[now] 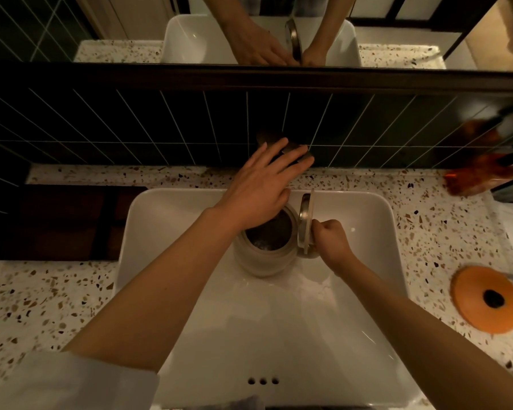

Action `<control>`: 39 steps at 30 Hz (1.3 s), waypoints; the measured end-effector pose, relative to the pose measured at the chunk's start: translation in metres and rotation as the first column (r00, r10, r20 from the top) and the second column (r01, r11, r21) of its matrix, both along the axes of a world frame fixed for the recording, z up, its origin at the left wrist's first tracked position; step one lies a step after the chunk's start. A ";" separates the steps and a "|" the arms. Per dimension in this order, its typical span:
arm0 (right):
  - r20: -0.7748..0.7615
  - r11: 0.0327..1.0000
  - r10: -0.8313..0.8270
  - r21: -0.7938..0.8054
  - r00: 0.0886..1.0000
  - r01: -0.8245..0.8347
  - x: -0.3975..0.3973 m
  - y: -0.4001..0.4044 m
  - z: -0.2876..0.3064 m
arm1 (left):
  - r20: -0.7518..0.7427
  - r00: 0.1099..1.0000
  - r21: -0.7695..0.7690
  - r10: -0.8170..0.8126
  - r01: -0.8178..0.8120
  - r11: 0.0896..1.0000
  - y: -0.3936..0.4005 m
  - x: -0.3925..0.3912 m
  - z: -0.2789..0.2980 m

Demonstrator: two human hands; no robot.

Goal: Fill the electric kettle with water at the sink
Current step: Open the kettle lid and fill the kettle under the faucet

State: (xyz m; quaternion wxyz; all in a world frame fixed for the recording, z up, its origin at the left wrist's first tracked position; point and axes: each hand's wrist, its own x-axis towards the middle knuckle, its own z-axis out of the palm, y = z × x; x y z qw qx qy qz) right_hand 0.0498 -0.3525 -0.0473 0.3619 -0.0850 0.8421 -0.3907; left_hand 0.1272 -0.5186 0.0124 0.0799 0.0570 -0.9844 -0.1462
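A beige electric kettle stands in the white sink, its lid flipped up to the right and its dark inside showing. My right hand grips the kettle's handle on the right side. My left hand reaches over the kettle's mouth with fingers spread on the dark tap at the tiled wall. The tap is mostly hidden under my fingers. I cannot tell whether water runs.
An orange round kettle base lies on the speckled counter to the right. A dark wooden board sits left of the sink. A mirror hangs above the dark tiles. An orange packet lies at the far right.
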 end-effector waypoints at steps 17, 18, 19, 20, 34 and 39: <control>0.029 0.999 -0.025 -0.025 0.999 0.026 0.002 0.003 0.001 | 0.487 0.533 0.853 0.692 -0.463 -0.243 0.032 0.084 -0.057; 0.026 0.999 -0.023 -0.031 0.999 0.024 0.002 0.003 0.000 | 0.523 0.528 0.844 0.670 -0.428 -0.322 0.035 0.086 -0.059; 0.018 0.999 -0.021 -0.032 1.000 0.021 0.003 0.003 -0.003 | 0.529 0.530 0.845 0.663 -0.405 -0.350 0.038 0.086 -0.059; 0.007 0.999 -0.021 -0.032 1.000 0.021 0.004 0.003 -0.004 | 0.527 0.539 0.848 0.657 -0.386 -0.363 0.041 0.086 -0.059; 0.022 0.998 -0.019 -0.059 1.000 0.021 0.025 0.020 0.016 | 0.565 0.542 0.807 0.622 -0.207 -0.553 0.065 0.083 -0.051; 0.039 0.995 -0.016 -0.101 0.999 0.020 0.034 0.053 0.025 | 0.583 0.528 0.797 0.618 -0.223 -0.562 0.091 0.091 -0.043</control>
